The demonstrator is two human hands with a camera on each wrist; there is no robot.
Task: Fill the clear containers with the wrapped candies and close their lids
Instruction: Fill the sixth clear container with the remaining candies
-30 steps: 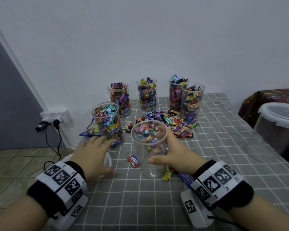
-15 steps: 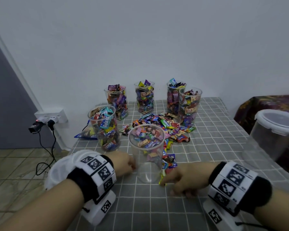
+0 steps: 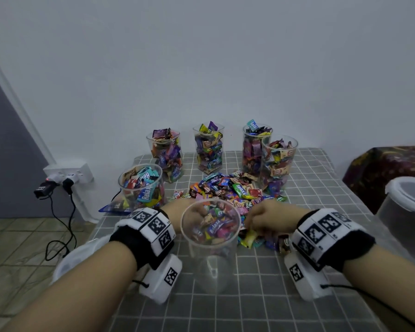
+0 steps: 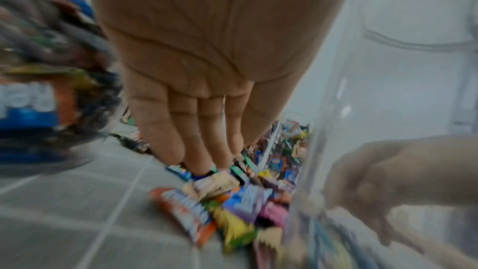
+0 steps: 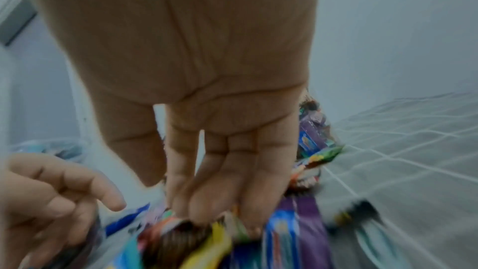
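Sitting under everything is the grey checked table (image 3: 309,236), against the white wall. A big lidded tub (image 3: 407,212) is standing at its right edge. Five filled clear containers (image 3: 209,147) are standing at the back and left, all without lids that I can see. One empty clear container (image 3: 210,248) is standing upright right in front of me, between my wrists, open-topped. The candy pile (image 3: 233,190) is lying just behind it, spreading toward my right side.

My left hand (image 4: 204,64) is reaching past the left of the empty container, fingers (image 4: 160,126) straight and close together, tips touching wrapped candies at the pile's near edge; not gripping any that I can see. My right hand (image 5: 214,130) is coming down on candies right of the container, fingers bunched on the wrappers, a yellow candy (image 3: 248,237) sticking out beneath; wrist view blurred, so I cannot tell whether they are really pinching.
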